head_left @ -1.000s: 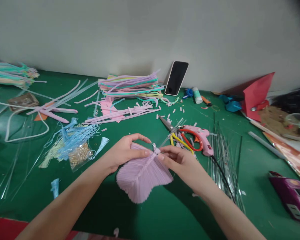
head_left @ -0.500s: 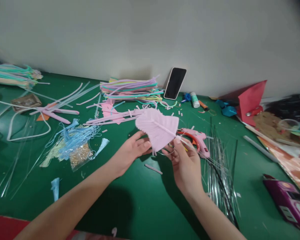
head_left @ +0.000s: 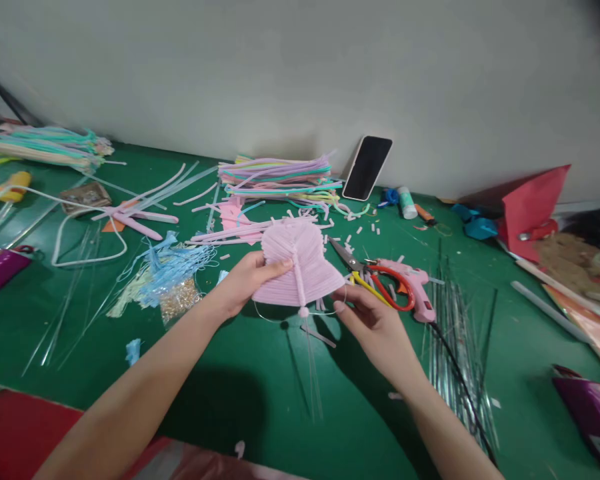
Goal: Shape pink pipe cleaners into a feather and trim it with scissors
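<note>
My left hand (head_left: 243,285) grips the left edge of a leaf-shaped piece made of lilac pipe cleaners (head_left: 316,270), thumb on its front. A thicker rib runs down the middle to a small knot (head_left: 303,311) at the lower end. Thin clear strands (head_left: 313,363) hang below the knot. A fine wire (head_left: 275,321) curves out from the knot to both sides. My right hand (head_left: 373,323) is by the piece's lower right corner, finger and thumb pinching the right end of this wire. Scissors (head_left: 380,283) with red and yellow handles lie just beyond that hand.
A pink glue gun (head_left: 420,293) lies at the right, beside a bundle of thin wires (head_left: 457,347). Pipe cleaners (head_left: 280,177) and a leaning phone (head_left: 367,168) are at the back. Blue tassels (head_left: 173,267) and a bag of beads (head_left: 180,300) lie left.
The lilac piece was turned over and around; its knotted end now points down toward me. My right hand let go of the knot and moved to the wire. The view shifted slightly left.
</note>
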`<action>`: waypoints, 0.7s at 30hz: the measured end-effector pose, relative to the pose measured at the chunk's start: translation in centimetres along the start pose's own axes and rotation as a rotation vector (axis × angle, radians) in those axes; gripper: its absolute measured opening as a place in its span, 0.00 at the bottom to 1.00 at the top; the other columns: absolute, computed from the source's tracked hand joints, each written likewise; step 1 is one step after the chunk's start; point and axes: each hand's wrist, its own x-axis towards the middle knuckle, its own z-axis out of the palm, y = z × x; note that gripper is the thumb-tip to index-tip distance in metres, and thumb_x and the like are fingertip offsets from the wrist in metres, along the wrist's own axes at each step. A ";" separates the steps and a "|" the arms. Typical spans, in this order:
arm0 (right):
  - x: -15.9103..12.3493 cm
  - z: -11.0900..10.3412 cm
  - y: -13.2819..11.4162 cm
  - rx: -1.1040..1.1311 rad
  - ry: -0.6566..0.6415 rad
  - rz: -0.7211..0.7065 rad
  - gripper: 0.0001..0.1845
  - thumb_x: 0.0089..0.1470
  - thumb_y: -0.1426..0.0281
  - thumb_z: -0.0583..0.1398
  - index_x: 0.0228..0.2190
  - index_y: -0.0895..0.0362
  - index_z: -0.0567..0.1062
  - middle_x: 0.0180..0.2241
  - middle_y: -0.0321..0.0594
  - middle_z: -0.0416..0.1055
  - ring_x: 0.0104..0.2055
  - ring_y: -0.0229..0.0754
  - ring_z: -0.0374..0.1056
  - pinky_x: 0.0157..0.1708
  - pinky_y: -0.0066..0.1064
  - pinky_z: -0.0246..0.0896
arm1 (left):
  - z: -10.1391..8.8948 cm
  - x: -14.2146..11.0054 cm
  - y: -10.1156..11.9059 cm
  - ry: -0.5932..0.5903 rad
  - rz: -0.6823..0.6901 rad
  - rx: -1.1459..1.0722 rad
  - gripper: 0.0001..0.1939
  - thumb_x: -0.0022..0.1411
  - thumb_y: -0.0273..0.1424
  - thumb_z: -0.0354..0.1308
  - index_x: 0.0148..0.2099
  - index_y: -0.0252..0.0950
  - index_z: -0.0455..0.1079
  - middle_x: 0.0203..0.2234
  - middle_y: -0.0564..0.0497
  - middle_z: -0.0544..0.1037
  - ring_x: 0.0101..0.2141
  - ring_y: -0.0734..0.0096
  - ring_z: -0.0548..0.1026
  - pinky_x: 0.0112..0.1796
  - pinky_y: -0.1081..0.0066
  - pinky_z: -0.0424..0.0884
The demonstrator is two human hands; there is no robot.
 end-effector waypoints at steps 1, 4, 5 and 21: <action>0.1 0.0 0.1 -0.065 -0.035 -0.013 0.12 0.51 0.60 0.64 0.35 0.53 0.78 0.40 0.42 0.77 0.42 0.46 0.73 0.45 0.39 0.69 | 0.0 0.0 -0.1 -0.005 0.003 0.032 0.18 0.51 0.41 0.68 0.38 0.33 0.77 0.33 0.46 0.81 0.37 0.60 0.78 0.40 0.64 0.71; 0.3 -0.5 0.4 -0.316 -0.032 -0.083 0.09 0.53 0.60 0.62 0.29 0.53 0.78 0.32 0.40 0.78 0.34 0.46 0.73 0.38 0.39 0.68 | 0.2 0.0 -0.4 -0.008 0.025 0.104 0.18 0.51 0.42 0.67 0.38 0.33 0.77 0.33 0.46 0.81 0.37 0.60 0.77 0.40 0.64 0.70; 0.4 -0.9 0.4 -0.397 0.036 -0.119 0.10 0.54 0.60 0.61 0.28 0.53 0.77 0.31 0.41 0.78 0.33 0.46 0.73 0.37 0.39 0.67 | 0.2 0.0 -0.4 -0.012 0.026 0.121 0.18 0.52 0.43 0.67 0.38 0.34 0.77 0.34 0.47 0.81 0.38 0.60 0.77 0.40 0.64 0.69; -0.4 -1.3 -0.4 -0.567 0.451 -0.346 0.14 0.56 0.60 0.59 0.25 0.54 0.77 0.50 0.49 0.62 0.56 0.56 0.56 0.52 0.49 0.54 | 0.0 0.2 -0.6 0.056 0.055 0.160 0.27 0.61 0.54 0.52 0.37 0.34 0.77 0.31 0.46 0.81 0.36 0.59 0.76 0.40 0.64 0.68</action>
